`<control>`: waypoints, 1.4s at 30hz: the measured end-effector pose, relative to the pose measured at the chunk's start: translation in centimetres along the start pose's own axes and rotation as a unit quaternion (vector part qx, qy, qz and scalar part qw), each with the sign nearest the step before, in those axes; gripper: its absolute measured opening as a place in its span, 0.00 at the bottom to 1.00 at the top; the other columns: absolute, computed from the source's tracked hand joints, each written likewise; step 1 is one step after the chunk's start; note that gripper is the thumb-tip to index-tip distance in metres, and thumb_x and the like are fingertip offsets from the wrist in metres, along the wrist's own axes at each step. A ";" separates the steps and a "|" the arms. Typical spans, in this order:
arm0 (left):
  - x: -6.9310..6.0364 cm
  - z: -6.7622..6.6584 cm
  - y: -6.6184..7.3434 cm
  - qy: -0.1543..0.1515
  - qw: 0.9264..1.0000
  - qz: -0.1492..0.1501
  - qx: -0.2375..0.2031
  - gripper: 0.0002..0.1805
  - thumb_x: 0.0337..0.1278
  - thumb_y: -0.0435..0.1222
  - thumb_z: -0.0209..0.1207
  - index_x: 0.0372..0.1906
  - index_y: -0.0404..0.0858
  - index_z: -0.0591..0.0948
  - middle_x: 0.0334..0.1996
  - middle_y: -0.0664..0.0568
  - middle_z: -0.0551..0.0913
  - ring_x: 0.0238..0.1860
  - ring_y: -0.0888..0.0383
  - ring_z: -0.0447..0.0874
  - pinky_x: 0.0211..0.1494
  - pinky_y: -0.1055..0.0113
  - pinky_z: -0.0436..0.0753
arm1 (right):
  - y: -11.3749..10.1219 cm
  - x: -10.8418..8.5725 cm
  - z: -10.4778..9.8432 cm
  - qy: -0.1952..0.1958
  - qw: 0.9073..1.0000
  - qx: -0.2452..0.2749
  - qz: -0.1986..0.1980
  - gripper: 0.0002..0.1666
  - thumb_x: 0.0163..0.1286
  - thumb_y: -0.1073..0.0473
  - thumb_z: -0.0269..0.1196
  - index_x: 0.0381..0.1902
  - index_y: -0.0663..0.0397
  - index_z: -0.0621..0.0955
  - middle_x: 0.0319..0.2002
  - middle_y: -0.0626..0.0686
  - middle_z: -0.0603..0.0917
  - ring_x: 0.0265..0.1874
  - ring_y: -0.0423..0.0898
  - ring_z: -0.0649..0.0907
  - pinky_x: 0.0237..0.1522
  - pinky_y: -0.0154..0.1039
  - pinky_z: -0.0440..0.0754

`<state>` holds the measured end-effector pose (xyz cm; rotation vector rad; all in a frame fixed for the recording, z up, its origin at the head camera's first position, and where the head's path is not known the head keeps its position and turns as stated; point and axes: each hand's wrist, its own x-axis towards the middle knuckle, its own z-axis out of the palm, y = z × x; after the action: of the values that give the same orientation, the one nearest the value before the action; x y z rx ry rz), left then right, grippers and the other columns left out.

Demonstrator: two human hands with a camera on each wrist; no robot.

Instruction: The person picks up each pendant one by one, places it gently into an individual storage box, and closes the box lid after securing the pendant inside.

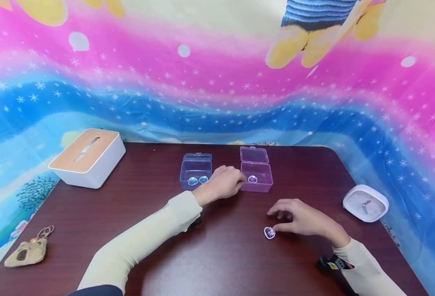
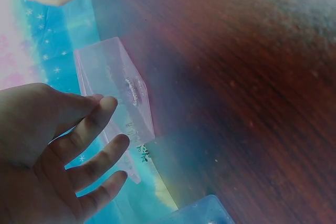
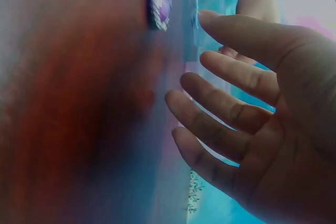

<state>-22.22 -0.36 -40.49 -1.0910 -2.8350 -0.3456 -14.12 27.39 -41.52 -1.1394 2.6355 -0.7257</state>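
My left hand (image 1: 225, 181) is at the left side of a clear pink box (image 1: 258, 188) with its lid up. In the left wrist view, the thumb and index fingertip nearly meet in front of the box, with nothing visible between them; the other fingers are spread. A purple heart-like gem (image 1: 252, 179) with a beaded rim lies inside. My right hand (image 1: 300, 218) hovers with fingers apart over the table, its thumb beside another purple gem (image 1: 269, 233) on the tabletop. Left of my left hand, an open clear blue box (image 1: 196, 167) contains two blue gems (image 1: 193, 181).
At the back left of the dark wooden table (image 1: 202, 255) is a white tissue box (image 1: 102, 166) with a wooden top. A plush keyring pouch (image 1: 26, 251) lies at the left edge. On the right is a white clock (image 1: 365, 203). Behind the table hangs a colourful printed cloth (image 1: 217, 94).
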 end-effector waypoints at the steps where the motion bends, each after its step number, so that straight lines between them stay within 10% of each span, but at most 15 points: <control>1: 0.0 0.0 0.0 0.000 1.000 0.000 0.000 0.10 0.71 0.42 0.61 0.45 0.51 0.92 0.36 0.58 0.93 0.38 0.57 0.89 0.36 0.61 0.77 | -0.1 -0.2 0.2 -0.006 1.000 0.005 0.003 0.18 0.66 0.51 0.73 0.52 0.49 0.86 0.45 0.47 0.87 0.39 0.41 0.84 0.41 0.36 0.85; 30: 0.0 -0.3 0.1 -0.012 1.000 -0.011 0.008 0.11 0.72 0.41 0.60 0.48 0.50 0.91 0.39 0.56 0.93 0.38 0.57 0.89 0.37 0.62 0.80 | -1.6 0.5 2.2 -0.027 0.999 0.022 0.018 0.18 0.66 0.58 0.72 0.54 0.46 0.86 0.45 0.44 0.82 0.41 0.37 0.80 0.45 0.34 0.82; 42: 0.2 0.1 0.7 -0.014 1.000 -0.010 0.004 0.11 0.72 0.42 0.60 0.48 0.50 0.91 0.37 0.58 0.92 0.36 0.59 0.88 0.35 0.65 0.78 | -1.7 0.2 3.1 0.028 0.997 0.032 0.060 0.17 0.59 0.56 0.77 0.45 0.48 0.86 0.35 0.42 0.82 0.31 0.35 0.78 0.35 0.31 0.79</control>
<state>-21.90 0.24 -40.39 -1.0747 -2.8721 -0.3229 -12.12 25.12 -43.39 -0.9480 2.6782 -0.8225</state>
